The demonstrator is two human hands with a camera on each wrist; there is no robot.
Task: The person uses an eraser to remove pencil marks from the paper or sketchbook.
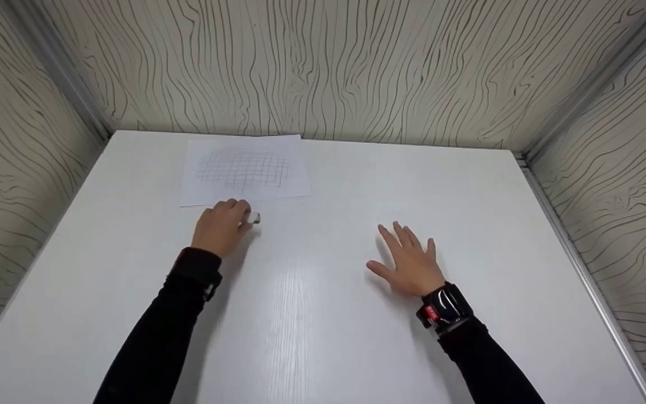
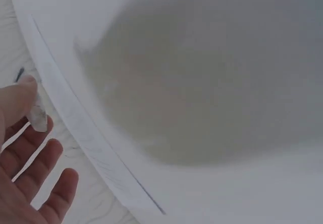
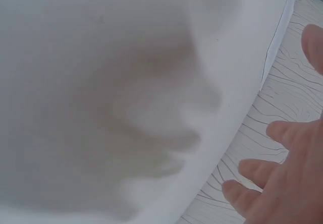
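My left hand (image 1: 221, 229) pinches a small whitish eraser (image 1: 253, 217) with grey smudges between thumb and index finger. In the left wrist view the same eraser (image 2: 37, 115) pokes out below the thumb, and the other fingers are loosely bent. Just beyond this hand lies a white sheet of paper (image 1: 298, 182) bearing a hand-drawn pencil grid, partly faint and smudged. Over the right half of the table, my right hand (image 1: 410, 266) is palm down with fingers spread, holding nothing. Its fingers (image 3: 282, 133) also look extended in the right wrist view.
The white table (image 1: 323, 336) has a wood-grain patterned panel (image 1: 323, 67) along its back edge. Similar panels stand at left and right, with metal posts (image 1: 592, 84) at the corners. The paper reaches the table's back edge.
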